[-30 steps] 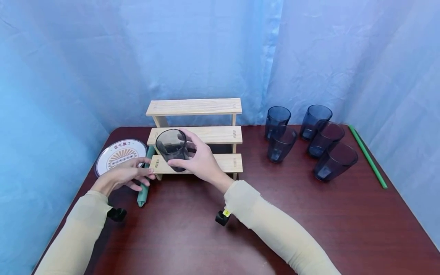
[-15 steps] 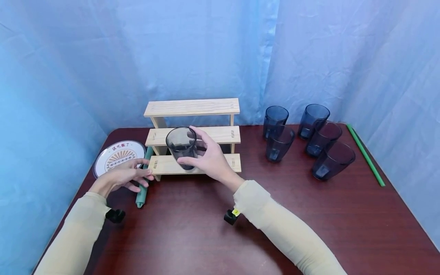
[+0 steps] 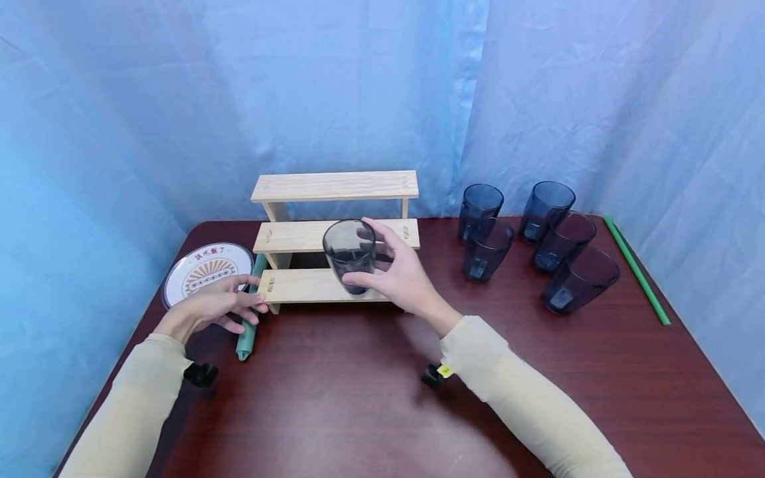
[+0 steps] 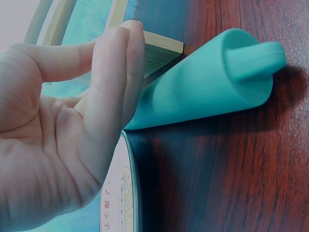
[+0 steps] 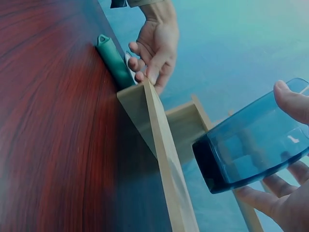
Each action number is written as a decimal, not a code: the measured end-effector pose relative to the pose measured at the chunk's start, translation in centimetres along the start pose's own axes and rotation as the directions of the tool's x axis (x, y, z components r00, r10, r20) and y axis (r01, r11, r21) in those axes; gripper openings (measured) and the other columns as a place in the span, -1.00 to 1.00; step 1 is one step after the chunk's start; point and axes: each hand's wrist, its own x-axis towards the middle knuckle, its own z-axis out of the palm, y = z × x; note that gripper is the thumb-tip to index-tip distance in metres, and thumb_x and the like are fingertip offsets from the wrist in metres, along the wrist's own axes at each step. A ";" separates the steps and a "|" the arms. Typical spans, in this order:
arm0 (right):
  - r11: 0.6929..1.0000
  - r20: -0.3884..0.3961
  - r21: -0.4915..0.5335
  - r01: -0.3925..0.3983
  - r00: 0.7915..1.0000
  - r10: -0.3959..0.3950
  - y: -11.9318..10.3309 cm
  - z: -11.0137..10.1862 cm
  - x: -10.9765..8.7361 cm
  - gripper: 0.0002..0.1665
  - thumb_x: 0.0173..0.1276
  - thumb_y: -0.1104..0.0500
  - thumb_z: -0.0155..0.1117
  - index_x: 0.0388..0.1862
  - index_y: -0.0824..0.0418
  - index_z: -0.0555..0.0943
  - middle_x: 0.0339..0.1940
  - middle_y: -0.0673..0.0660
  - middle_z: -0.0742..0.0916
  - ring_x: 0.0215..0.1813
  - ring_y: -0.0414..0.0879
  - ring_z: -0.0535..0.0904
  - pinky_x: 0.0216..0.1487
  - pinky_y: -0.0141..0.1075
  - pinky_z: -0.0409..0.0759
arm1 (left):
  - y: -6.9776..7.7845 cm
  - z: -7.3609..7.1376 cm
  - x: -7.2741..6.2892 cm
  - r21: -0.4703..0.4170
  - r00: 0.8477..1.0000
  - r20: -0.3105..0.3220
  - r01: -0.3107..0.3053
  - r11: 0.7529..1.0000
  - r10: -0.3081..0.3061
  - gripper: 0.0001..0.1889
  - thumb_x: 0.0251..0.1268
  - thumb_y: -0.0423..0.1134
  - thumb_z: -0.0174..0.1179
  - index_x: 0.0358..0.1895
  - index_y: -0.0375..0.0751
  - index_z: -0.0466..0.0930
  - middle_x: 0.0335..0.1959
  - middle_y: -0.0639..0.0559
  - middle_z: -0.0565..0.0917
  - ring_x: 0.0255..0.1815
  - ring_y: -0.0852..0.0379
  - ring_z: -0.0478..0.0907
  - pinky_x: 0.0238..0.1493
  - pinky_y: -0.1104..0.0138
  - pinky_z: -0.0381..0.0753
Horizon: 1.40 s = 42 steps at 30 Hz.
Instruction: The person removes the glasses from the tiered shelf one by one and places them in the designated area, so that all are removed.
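My right hand (image 3: 403, 273) grips a smoky dark drinking glass (image 3: 348, 252) by its side, thumb in front and fingers behind. In the head view the glass overlaps the lower two steps of a three-step wooden shelf stand (image 3: 335, 186). The right wrist view shows the glass base apart from the lowest step (image 5: 164, 140). My left hand (image 3: 209, 307) pinches the left corner of that step between thumb and fingers, as the right wrist view shows (image 5: 157, 53) from across the stand. Beneath my left hand lies a teal-green cylinder with a loop end (image 4: 203, 77).
Several dark blue drinking glasses (image 3: 487, 249) stand upright at the back right of the dark red table (image 3: 335, 411). A green stick (image 3: 636, 269) lies along the right edge. A patterned white plate (image 3: 206, 265) sits at the left edge. Blue curtains (image 3: 358, 86) surround the table.
My right hand has moved rightward along the stand, taking the glass from the left end toward the right of the lowest step. The left hand stays at the step's corner.
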 end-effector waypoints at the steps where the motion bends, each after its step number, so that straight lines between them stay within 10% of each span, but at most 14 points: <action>1: 1.000 -0.005 -0.011 -0.003 1.000 0.003 -0.1 -0.5 -0.3 0.08 0.06 0.23 0.69 0.54 -0.03 0.35 0.32 0.03 0.59 0.20 0.00 0.60 0.25 -0.02 0.57 | 0.0 0.0 0.0 0.001 1.000 0.000 0.000 1.000 0.000 -0.30 0.56 -0.12 0.12 0.54 -0.30 -0.02 0.00 -0.23 0.68 -0.20 0.01 0.70 -0.24 0.13 0.77; 29: 0.982 -0.117 -0.177 -0.067 0.992 0.047 1.3 -14.5 -9.0 0.10 0.10 0.36 0.62 0.56 -0.02 0.28 0.35 0.18 0.57 0.23 0.05 0.61 0.03 -0.28 0.70 | -0.1 0.0 -0.2 -0.012 1.000 0.009 0.000 1.000 0.001 -0.30 0.56 -0.11 0.13 0.53 -0.29 0.00 0.00 -0.24 0.68 -0.22 0.01 0.71 -0.28 0.17 0.77; 42: 0.956 -0.157 -0.256 -0.147 0.982 0.109 2.4 -17.4 -11.8 0.06 0.15 0.32 0.60 0.55 -0.01 0.26 0.36 0.14 0.56 0.26 -0.16 0.57 0.00 -0.41 0.67 | -0.2 -0.1 -0.2 -0.025 1.000 0.010 0.000 1.000 0.000 -0.30 0.56 -0.12 0.13 0.54 -0.29 -0.01 0.03 -0.30 0.66 -0.24 0.03 0.71 -0.30 0.19 0.77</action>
